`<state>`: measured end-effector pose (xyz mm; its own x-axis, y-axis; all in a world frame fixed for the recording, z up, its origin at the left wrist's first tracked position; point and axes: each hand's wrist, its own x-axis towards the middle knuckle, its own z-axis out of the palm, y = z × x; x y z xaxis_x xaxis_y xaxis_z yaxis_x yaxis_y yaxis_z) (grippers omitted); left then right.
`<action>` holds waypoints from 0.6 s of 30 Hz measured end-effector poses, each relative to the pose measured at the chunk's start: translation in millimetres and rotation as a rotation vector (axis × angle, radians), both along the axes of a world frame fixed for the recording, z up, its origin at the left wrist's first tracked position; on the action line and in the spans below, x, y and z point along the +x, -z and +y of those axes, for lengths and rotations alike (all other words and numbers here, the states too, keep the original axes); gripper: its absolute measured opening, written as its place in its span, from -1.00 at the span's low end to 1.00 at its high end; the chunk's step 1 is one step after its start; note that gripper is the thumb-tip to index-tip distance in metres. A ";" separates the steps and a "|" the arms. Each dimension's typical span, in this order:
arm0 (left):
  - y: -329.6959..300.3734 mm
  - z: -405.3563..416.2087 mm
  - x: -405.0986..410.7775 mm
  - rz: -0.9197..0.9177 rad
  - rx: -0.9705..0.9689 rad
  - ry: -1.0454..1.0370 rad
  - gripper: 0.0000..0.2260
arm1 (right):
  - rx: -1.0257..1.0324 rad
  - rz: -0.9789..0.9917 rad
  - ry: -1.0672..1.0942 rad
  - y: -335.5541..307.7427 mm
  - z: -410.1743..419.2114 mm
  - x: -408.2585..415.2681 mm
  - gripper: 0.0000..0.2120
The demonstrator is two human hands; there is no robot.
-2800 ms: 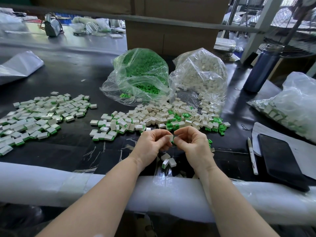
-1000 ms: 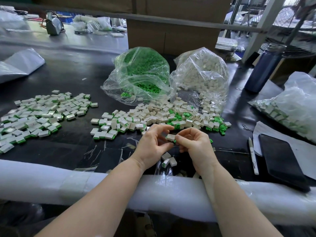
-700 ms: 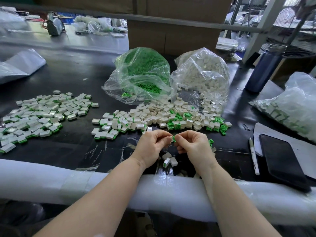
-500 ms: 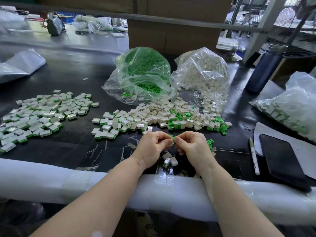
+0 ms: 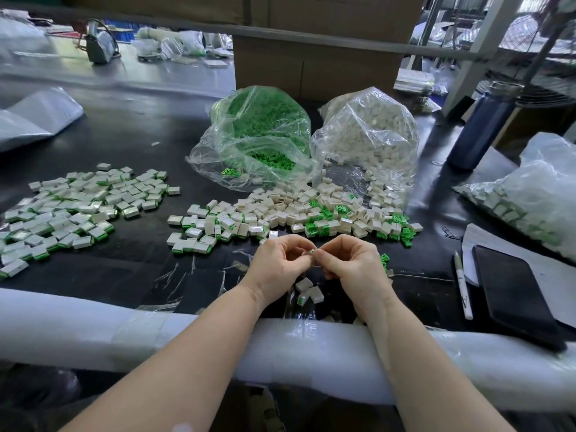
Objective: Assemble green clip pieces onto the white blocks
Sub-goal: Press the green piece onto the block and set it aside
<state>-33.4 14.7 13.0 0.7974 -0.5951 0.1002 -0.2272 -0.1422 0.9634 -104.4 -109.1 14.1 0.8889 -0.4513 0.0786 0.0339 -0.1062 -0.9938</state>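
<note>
A black tabletop [image 5: 131, 132] is seen, with a bag of green clips [image 5: 258, 135] at its middle. A bag of white blocks [image 5: 367, 135] is set just right of that bag, and loose blocks [image 5: 280, 210] are spread in front of it. Nearer than that bag, a small white-and-green piece [image 5: 312, 251] is pinched between the curled fingers of the left hand [image 5: 280, 263] and the right hand [image 5: 352, 263].

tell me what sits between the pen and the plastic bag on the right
In the head view, a black phone lies on a white paper sheet between the pen and the plastic bag.
</note>
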 end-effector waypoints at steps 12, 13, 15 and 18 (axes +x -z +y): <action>-0.9 -0.1 0.0 -0.013 -0.003 0.015 -0.82 | 0.000 -0.015 -0.037 -0.2 -0.7 -0.8 -0.91; -1.1 -0.6 -0.1 -0.008 -0.012 0.015 -0.84 | 0.001 -0.014 -0.037 -0.2 -0.6 -0.3 -0.92; -2.1 -1.4 -0.6 -0.011 -0.029 0.019 -0.87 | 0.012 0.004 -0.058 -0.3 0.7 1.1 -0.94; -3.3 -1.6 -1.1 -0.035 -0.034 0.051 -0.88 | -0.033 0.057 -0.138 -0.3 1.7 2.0 -0.85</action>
<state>-34.5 13.1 16.3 0.7618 -0.6306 0.1484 -0.2672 -0.0972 0.9587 -102.4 -107.4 14.4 0.9459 -0.3222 0.0387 -0.0061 -0.1369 -0.9906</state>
